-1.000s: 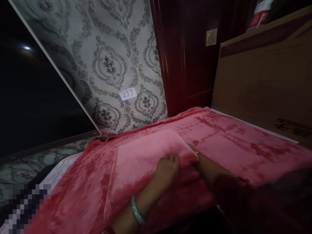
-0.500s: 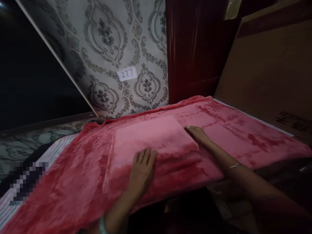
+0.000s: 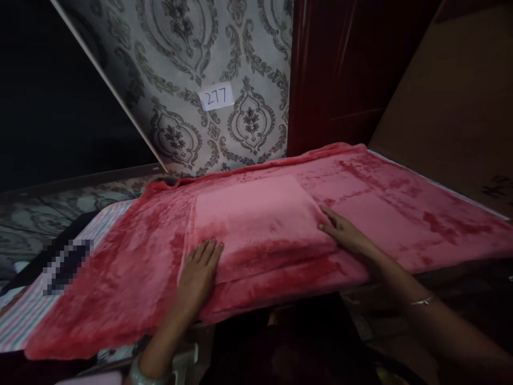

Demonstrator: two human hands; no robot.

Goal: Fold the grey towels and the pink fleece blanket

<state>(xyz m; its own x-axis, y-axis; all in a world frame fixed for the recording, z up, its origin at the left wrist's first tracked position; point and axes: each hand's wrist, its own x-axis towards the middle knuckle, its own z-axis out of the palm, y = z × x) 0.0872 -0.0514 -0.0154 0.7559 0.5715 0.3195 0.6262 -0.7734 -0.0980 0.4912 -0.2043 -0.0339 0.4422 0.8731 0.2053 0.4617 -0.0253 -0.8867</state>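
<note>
A folded pink plush blanket (image 3: 256,214) lies in a thick rectangle on a spread red-and-pink plush cover (image 3: 132,256). My left hand (image 3: 199,272) rests flat on its near left corner, fingers stretched out and holding nothing. At the right side, my right hand (image 3: 345,233) touches the folded edge, with the thumb and fingers apart. The near side of the fold shows stacked, darker red layers.
A striped cloth (image 3: 108,216) shows under the cover at the left. Behind stand a patterned wall (image 3: 180,107) with a paper label reading 277 (image 3: 216,96), a dark red door (image 3: 340,80) and, at right, a large cardboard box (image 3: 452,107). A dark screen (image 3: 60,107) stands at left.
My left hand has slid left along the near side to the corner of the folded blanket. My right hand has come against its right edge. The view has tilted down slightly.
</note>
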